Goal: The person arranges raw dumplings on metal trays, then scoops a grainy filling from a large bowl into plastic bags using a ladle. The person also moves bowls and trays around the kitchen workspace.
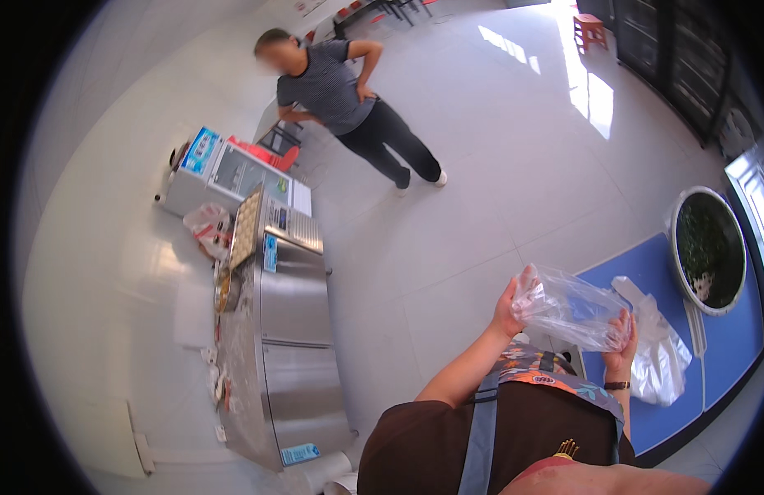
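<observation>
Between my two hands a clear plastic bag (567, 309) is stretched out. My left hand (512, 306) grips one end of it, its fingers showing through the film. My right hand (620, 337), with a dark band on the wrist, holds the other end. Beside my right hand a bundle of white plastic bags (657, 359) lies on a blue table (654, 427). Farther along the table stands a large round basin (707, 250) filled with chopped dark greens, with something pale at one side.
A person (332, 93) stands across the floor, hands at the hips. Along the wall are a stainless-steel refrigerated counter (298, 297), a tray of dough pieces (245, 226) and a white display freezer (233, 173). A red stool (589, 32) stands near a dark cabinet (673, 55).
</observation>
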### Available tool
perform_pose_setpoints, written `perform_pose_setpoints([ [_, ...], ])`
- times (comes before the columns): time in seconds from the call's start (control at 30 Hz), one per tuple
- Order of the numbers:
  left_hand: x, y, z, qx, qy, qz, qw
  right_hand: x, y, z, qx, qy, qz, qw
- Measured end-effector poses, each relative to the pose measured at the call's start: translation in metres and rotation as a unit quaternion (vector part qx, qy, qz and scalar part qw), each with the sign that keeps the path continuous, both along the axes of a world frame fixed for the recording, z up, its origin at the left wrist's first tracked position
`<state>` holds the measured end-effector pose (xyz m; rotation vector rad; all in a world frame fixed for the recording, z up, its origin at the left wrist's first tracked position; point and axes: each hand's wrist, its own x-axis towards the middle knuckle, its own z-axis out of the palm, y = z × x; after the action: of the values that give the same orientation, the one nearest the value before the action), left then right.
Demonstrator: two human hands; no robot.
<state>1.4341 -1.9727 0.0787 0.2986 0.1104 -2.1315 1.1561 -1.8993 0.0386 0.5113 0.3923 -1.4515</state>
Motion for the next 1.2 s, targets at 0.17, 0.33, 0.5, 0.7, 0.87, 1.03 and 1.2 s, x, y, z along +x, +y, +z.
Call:
perform_pose_setpoints([
  [0.17,0.065,0.020,-0.025,0.001,0.023,0.091,0.996,0.037,-0.055,-0.003,-0.087,0.010,0.148,0.985],
  [0.33,0.114,0.021,-0.034,0.017,0.057,0.165,0.985,0.104,-0.102,0.021,-0.172,-0.042,0.263,0.948],
  [0.5,0.202,0.001,0.001,-0.010,0.029,0.234,0.972,0.201,-0.140,0.057,-0.171,-0.031,0.320,0.931],
  [0.7,0.299,0.003,-0.003,-0.036,-0.048,0.272,0.961,0.299,-0.195,0.042,-0.108,0.124,0.455,0.875],
  [0.87,0.341,0.024,0.006,0.035,-0.105,0.379,0.919,0.374,-0.261,0.022,-0.142,0.202,0.563,0.789],
  [1.03,0.380,0.028,0.035,0.079,-0.129,0.450,0.880,0.498,-0.296,0.096,-0.258,0.277,0.660,0.649],
  [1.2,0.446,0.060,0.024,0.009,-0.191,0.589,0.785,0.649,-0.302,0.108,-0.315,0.180,0.764,0.533],
])
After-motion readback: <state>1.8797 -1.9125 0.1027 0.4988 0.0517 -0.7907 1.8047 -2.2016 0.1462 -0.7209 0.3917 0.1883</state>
